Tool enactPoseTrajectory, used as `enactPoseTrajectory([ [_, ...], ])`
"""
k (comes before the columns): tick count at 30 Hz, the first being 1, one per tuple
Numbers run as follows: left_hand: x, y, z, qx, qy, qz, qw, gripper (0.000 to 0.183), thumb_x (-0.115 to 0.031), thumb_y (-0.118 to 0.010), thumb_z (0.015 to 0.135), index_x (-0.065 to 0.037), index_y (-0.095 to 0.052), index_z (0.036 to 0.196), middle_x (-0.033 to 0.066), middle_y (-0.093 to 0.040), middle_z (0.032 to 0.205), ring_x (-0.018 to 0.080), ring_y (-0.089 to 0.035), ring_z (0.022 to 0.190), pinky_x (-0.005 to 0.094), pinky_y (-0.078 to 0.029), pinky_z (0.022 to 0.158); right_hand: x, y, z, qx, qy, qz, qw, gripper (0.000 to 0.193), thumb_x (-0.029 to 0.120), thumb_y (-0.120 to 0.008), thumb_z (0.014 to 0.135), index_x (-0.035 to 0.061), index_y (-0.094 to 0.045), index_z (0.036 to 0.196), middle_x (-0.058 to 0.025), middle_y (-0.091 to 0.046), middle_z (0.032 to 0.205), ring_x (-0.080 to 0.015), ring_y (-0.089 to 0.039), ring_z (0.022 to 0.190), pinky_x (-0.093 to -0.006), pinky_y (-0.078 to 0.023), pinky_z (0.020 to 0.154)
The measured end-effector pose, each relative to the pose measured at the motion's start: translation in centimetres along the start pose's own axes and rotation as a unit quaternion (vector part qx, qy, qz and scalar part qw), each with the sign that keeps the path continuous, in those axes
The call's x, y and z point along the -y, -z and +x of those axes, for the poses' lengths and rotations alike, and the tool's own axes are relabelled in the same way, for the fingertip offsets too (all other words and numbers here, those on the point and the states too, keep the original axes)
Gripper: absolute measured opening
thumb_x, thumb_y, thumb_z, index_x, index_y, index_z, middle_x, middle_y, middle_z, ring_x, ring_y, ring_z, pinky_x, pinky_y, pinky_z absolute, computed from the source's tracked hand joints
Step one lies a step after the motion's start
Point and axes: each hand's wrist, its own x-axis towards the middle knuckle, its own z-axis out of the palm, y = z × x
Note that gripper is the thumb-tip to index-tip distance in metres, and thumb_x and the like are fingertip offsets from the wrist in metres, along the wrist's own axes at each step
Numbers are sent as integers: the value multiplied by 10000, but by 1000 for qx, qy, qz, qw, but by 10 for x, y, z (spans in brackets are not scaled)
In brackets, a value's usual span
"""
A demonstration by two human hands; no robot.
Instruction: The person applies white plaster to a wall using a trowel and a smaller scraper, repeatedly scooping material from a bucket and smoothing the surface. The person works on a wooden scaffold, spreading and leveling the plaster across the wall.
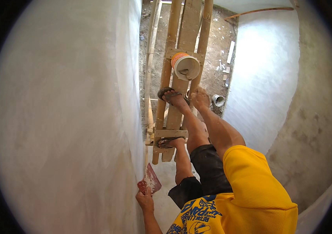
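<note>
My left hand [145,201] is closed on a red putty spreader [150,179], a flat blade smeared with white. It is close beside the pale plastered wall [64,113] on my left. My right arm reaches forward, and my right hand [200,97] appears closed over the right bamboo pole; what its fingers hold, if anything, is hidden. Just beyond it a white and orange bucket [185,67] stands on the scaffold, with a little greyish material and an object I cannot make out inside.
My sandalled feet stand on a narrow scaffold of bamboo poles [170,35] and a wooden plank [189,27], high above a dirt floor [220,43] with scattered debris. A white container [218,100] lies below. A partly whitened wall [267,70] rises on the right.
</note>
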Motion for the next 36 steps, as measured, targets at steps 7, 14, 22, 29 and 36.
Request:
enactPoseTrajectory([
  [7,-66,-43,91,70,-189,176,964,196,-5,-659,903,34,-722,1084,190,-734,897,257,-702,776,376,-542,723,19,-10,88,18,158,-56,986,363,175,-701,843,125,-670,1201,-193,-630,1193,-379,-638,1130,-472,-516,965],
  [14,-163,-124,211,148,-366,314,863,92,-14,-663,850,-15,-723,919,147,-622,1404,358,-720,918,414,-569,786,15,-29,136,104,273,-187,938,257,59,-589,877,63,-747,1080,-232,-687,1153,-368,-688,1090,-444,-546,956],
  [22,-282,-240,278,227,-500,402,732,82,-4,-631,815,-17,-661,740,99,-445,1593,285,-586,1271,412,-530,971,14,-23,143,149,262,-225,927,253,76,-580,881,-6,-686,1096,-249,-653,1152,-395,-669,1086,-465,-538,947],
  [29,-306,-297,302,256,-523,438,685,116,11,-618,827,-42,-720,804,106,-379,1635,315,-437,1453,413,-425,1152,12,-7,146,81,152,-101,980,299,149,-631,856,-28,-677,1092,-272,-665,1102,-431,-685,1028,-475,-547,931],
  [36,-311,-323,318,248,-568,438,651,219,-14,-635,847,-92,-798,972,108,-353,1649,353,-426,1454,425,-402,1166,16,-16,146,-43,165,-28,985,263,153,-650,838,-23,-691,1029,-288,-662,1067,-439,-687,990,-457,-557,911],
])
